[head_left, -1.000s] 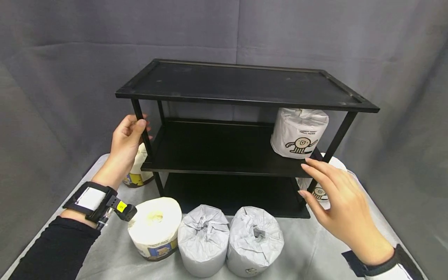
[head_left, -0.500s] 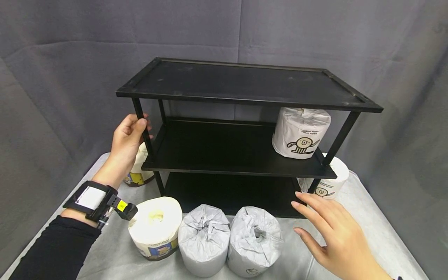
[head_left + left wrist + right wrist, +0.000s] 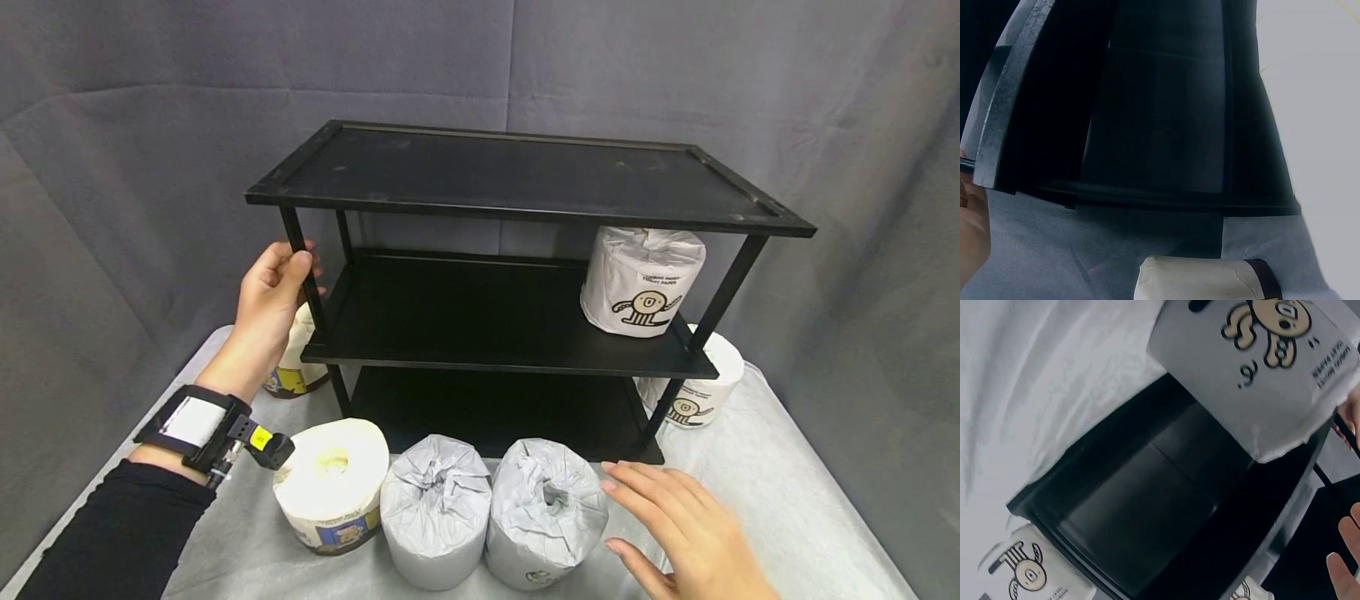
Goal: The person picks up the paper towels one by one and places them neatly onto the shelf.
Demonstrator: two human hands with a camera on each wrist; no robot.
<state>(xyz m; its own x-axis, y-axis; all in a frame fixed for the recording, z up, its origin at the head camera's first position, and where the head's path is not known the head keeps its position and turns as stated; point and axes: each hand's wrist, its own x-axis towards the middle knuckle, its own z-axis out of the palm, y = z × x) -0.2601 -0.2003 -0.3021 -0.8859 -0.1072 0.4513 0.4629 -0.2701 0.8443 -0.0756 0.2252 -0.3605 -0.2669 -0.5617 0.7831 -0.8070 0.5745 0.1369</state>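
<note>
My left hand [image 3: 266, 304] grips the front left post [image 3: 315, 308] of a black three-tier shelf rack [image 3: 510, 179], thumb in front and fingertips behind. In the left wrist view, part of that hand [image 3: 974, 234] shows at the left edge. My right hand [image 3: 686, 529] is low at the right, fingers extended towards a white-wrapped toilet roll [image 3: 543, 533]; whether the fingertips touch it I cannot tell. Left of it stands another wrapped toilet roll [image 3: 435, 521], then a wider cream roll [image 3: 333, 492] with a coloured label. In the right wrist view, a printed toilet roll [image 3: 1260, 381] looms close.
One wrapped toilet roll [image 3: 641, 287] stands at the right end of the middle shelf [image 3: 465, 325]. Another toilet roll [image 3: 708, 392] is behind the right posts, and a cream roll [image 3: 296, 362] is left of the rack. The bottom shelf [image 3: 487, 412] lies behind the front rolls.
My right hand has dropped from beside the rack's right post down and to the left, to the right-hand front roll. My left hand keeps its grip on the post.
</note>
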